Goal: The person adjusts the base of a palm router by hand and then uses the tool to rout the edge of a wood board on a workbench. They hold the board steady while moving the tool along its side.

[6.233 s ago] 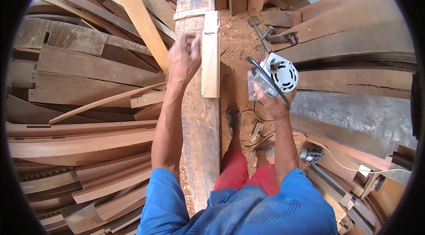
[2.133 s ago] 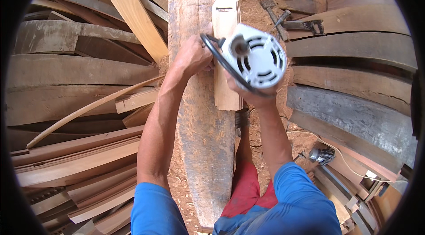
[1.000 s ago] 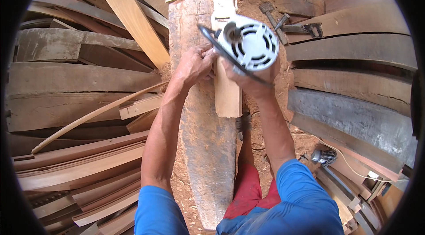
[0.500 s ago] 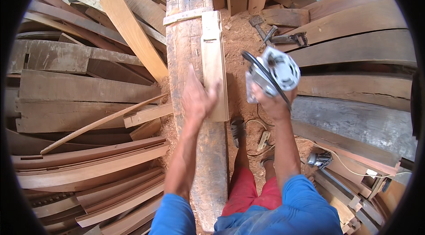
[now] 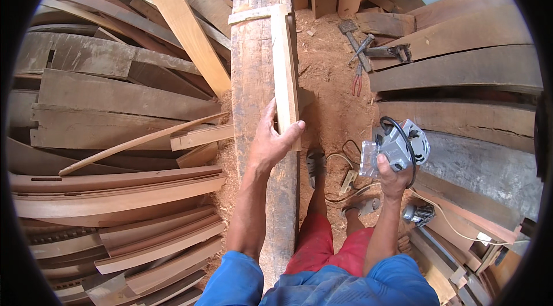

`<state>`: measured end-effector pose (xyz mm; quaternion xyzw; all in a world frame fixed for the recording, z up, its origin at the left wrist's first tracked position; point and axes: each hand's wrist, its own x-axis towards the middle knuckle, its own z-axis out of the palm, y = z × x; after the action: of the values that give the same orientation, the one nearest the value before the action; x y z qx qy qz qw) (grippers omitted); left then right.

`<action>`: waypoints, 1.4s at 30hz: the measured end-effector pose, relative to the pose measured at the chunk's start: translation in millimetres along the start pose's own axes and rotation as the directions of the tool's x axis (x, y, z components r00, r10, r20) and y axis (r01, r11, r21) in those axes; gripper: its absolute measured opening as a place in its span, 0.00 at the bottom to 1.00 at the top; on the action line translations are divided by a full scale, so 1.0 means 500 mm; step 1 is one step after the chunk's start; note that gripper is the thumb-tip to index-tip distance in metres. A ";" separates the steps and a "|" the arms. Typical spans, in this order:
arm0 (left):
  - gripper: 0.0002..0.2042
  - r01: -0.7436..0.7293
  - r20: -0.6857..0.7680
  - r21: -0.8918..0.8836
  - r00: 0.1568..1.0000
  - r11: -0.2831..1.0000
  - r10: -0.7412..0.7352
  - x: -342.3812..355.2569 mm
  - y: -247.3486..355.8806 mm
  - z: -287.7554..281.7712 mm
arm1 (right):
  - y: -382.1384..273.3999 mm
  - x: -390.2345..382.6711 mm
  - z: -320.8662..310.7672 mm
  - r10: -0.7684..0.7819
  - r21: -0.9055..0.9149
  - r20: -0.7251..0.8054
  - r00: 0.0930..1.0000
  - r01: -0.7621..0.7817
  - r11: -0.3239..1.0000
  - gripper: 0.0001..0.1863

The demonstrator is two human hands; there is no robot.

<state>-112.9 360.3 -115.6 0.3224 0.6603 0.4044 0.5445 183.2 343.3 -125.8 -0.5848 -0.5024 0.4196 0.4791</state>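
A pale wooden piece [image 5: 283, 67] stands along the right side of a long, worn timber bench [image 5: 250, 58], its narrow side facing up. My left hand [image 5: 272, 142] grips its near end, thumb on the right side and fingers on the left. The far end meets a thin cross strip [image 5: 251, 14] on the bench. Off to the right, clear of the bench, my right hand [image 5: 393, 180] holds a grey trim router [image 5: 406, 143] with a clear plastic base and a black cord looping over it. The router's cutting end cannot be made out.
A hammer [image 5: 362, 46], a mallet-like tool [image 5: 348, 28] and red-handled pliers [image 5: 358, 82] lie on the sawdust floor. Near my feet are an extension socket [image 5: 348, 181] with cords and another power tool [image 5: 419, 214]. Stacked boards [image 5: 103, 95] crowd both sides.
My left hand has closed on the wooden piece, which now shows a narrower side upward. My right hand has carried the router rightward and closer to me, uncovering the pliers.
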 end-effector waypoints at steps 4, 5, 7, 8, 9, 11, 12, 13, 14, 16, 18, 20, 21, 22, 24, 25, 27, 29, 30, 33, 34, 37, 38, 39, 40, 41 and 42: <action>0.44 -0.032 0.009 0.015 0.999 0.999 0.032 -0.009 -0.015 -0.001 | -0.007 -0.005 -0.012 0.006 -0.029 0.027 1.000 -0.006 1.000 0.35; 0.45 -0.049 -0.001 0.034 0.999 0.998 0.049 -0.010 -0.028 -0.006 | -0.005 -0.006 -0.013 0.001 -0.024 0.030 1.000 0.000 1.000 0.35; 0.47 -0.086 -0.003 0.323 0.996 0.942 0.092 -0.025 -0.049 -0.034 | -0.007 -0.008 -0.014 0.007 -0.008 0.032 0.999 -0.007 1.000 0.35; 0.48 -0.097 0.001 0.460 0.994 0.883 0.109 -0.035 -0.055 -0.051 | -0.010 -0.008 -0.015 0.018 0.003 0.031 0.999 -0.018 1.000 0.35; 0.48 -0.052 -0.017 0.621 0.997 0.782 0.079 -0.048 -0.060 -0.066 | -0.013 -0.008 -0.015 0.029 0.014 0.030 0.999 -0.029 0.999 0.35; 0.50 0.047 -0.068 0.868 0.997 0.495 0.025 -0.083 -0.046 -0.098 | -0.013 -0.008 -0.028 0.075 0.005 0.060 0.995 -0.075 0.997 0.36; 0.50 0.050 -0.078 0.904 0.996 0.425 0.049 -0.081 -0.096 -0.130 | -0.013 -0.009 -0.033 0.096 0.000 0.072 0.993 -0.096 0.995 0.36; 0.49 0.025 -0.082 0.924 0.988 0.381 0.133 -0.084 -0.122 -0.160 | -0.019 -0.008 -0.030 0.076 0.028 0.053 0.996 -0.077 0.997 0.37; 0.48 0.000 -0.078 0.942 0.973 0.334 0.219 -0.086 -0.138 -0.189 | -0.025 -0.007 -0.024 0.053 0.054 0.029 0.998 -0.055 0.997 0.37; 0.47 0.006 -0.078 0.974 0.948 0.228 0.308 -0.088 -0.156 -0.225 | -0.042 -0.002 -0.021 0.023 0.083 0.002 1.000 -0.023 0.996 0.39; 0.46 0.054 -0.087 0.992 0.942 0.110 0.325 -0.061 -0.155 -0.247 | -0.052 0.002 -0.019 0.004 0.127 -0.010 1.000 -0.002 0.992 0.39; 0.45 0.126 -0.116 0.992 0.914 -0.001 0.389 -0.039 -0.145 -0.252 | -0.061 0.004 -0.017 -0.023 0.171 -0.039 0.999 0.030 0.985 0.37; 0.44 0.165 -0.127 0.985 0.898 -0.056 0.421 -0.031 -0.138 -0.254 | -0.062 0.004 -0.018 -0.033 0.179 -0.048 0.998 0.041 0.983 0.38; 0.40 0.267 -0.207 0.959 0.893 -0.100 0.399 -0.025 -0.122 -0.247 | -0.061 0.002 -0.020 -0.041 0.185 -0.062 0.997 0.051 0.981 0.39; 0.40 0.403 -0.544 0.825 0.755 0.395 0.366 -0.020 -0.126 -0.218 | -0.064 -0.005 -0.024 -0.050 0.183 -0.094 0.994 0.067 0.981 0.40; 0.42 0.423 -0.684 0.671 0.671 0.609 0.286 -0.017 -0.128 -0.208 | -0.066 -0.009 -0.025 -0.051 0.188 -0.096 0.994 0.068 0.980 0.41; 0.50 0.413 -0.737 0.198 0.661 0.889 -0.143 0.003 -0.178 -0.187 | -0.069 -0.013 -0.026 -0.052 0.204 -0.088 0.995 0.069 0.976 0.41; 0.50 0.329 -0.610 0.103 0.767 0.939 -0.202 0.037 -0.203 -0.161 | -0.075 -0.018 -0.031 -0.046 0.188 -0.067 0.997 0.058 0.981 0.41; 0.50 0.315 -0.510 0.192 0.841 0.929 -0.180 0.054 -0.194 -0.159 | -0.077 -0.019 -0.033 -0.043 0.178 -0.061 0.997 0.053 0.983 0.40; 0.51 0.302 -0.457 0.405 0.884 0.863 -0.096 0.109 -0.146 -0.149 | -0.075 -0.031 -0.041 -0.046 0.172 -0.064 0.997 0.056 0.983 0.40; 0.50 0.277 -0.490 0.455 0.871 0.846 -0.021 0.126 -0.138 -0.138 | -0.067 -0.036 -0.042 -0.059 0.171 -0.084 0.995 0.073 0.982 0.40; 0.44 0.126 -0.570 0.530 0.785 0.839 0.242 0.158 -0.123 -0.100 | -0.070 -0.037 -0.046 -0.047 0.121 -0.001 0.999 0.047 0.992 0.44; 0.39 0.021 -0.562 0.525 0.759 0.851 0.328 0.169 -0.117 -0.081 | -0.071 -0.040 -0.044 -0.027 0.138 -0.003 1.000 0.027 0.990 0.44; 0.35 -0.084 -0.551 0.524 0.726 0.848 0.412 0.181 -0.111 -0.066 | -0.074 -0.044 -0.039 -0.007 0.154 -0.004 1.000 0.007 0.988 0.44; 0.33 -0.127 -0.489 0.409 0.806 0.904 0.334 0.153 -0.032 -0.031 | -0.070 -0.047 -0.041 0.023 0.163 -0.025 0.999 -0.018 0.986 0.44; 0.32 -0.146 -0.421 0.286 0.868 0.947 0.261 0.126 0.012 -0.012 | -0.067 -0.049 -0.044 0.025 0.168 -0.025 0.999 -0.020 0.986 0.44; 0.30 -0.129 -0.398 0.354 0.875 0.926 0.274 0.119 0.009 -0.004 | -0.064 -0.049 -0.045 0.025 0.174 -0.018 1.000 -0.022 0.985 0.44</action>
<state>-126.9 413.7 -138.5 0.3734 0.7846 0.4108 0.2762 195.8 317.2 -90.0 -0.5510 -0.4520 0.4616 0.5283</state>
